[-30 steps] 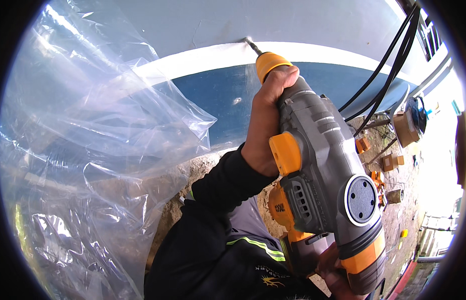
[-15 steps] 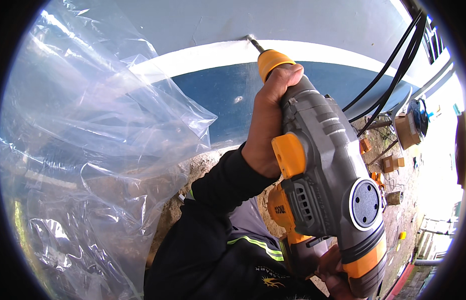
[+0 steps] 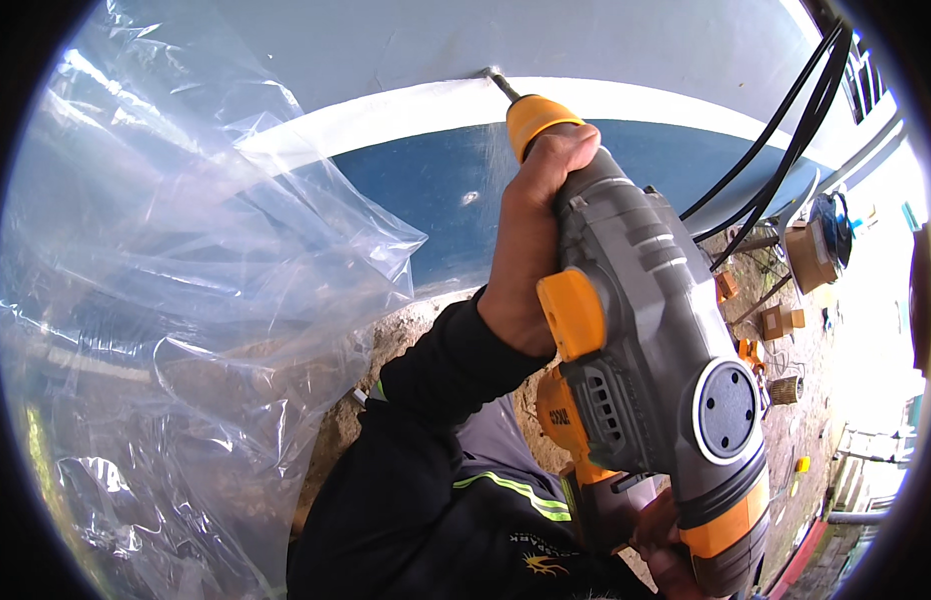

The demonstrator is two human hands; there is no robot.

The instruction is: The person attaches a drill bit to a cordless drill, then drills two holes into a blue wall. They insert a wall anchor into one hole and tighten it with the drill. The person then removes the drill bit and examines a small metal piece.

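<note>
A grey and orange rotary hammer drill (image 3: 636, 270) slants across the view, its chuck end toward the wall. My left hand (image 3: 539, 195) is closed round the drill's front neck, just behind the orange chuck collar (image 3: 538, 117). Low in the view, my right hand (image 3: 662, 545) wraps the rear handle, its fingers partly hidden by the drill body. The drill bit (image 3: 505, 87) meets the grey wall (image 3: 416, 45) at a small pale mark just above the white stripe (image 3: 426, 108). How deep the tip sits cannot be told.
Clear plastic sheeting (image 3: 206, 290) hangs along the left. Black cables (image 3: 791, 150) droop at the upper right. Beyond the drill, cardboard boxes (image 3: 812, 257) and a woven basket-like container (image 3: 785, 390) stand by the ground. Below the stripe, the wall is blue (image 3: 436, 190).
The drill and both hands have shifted very slightly left in the view. The grip of both hands is the same, and the bit stays at the same spot on the wall.
</note>
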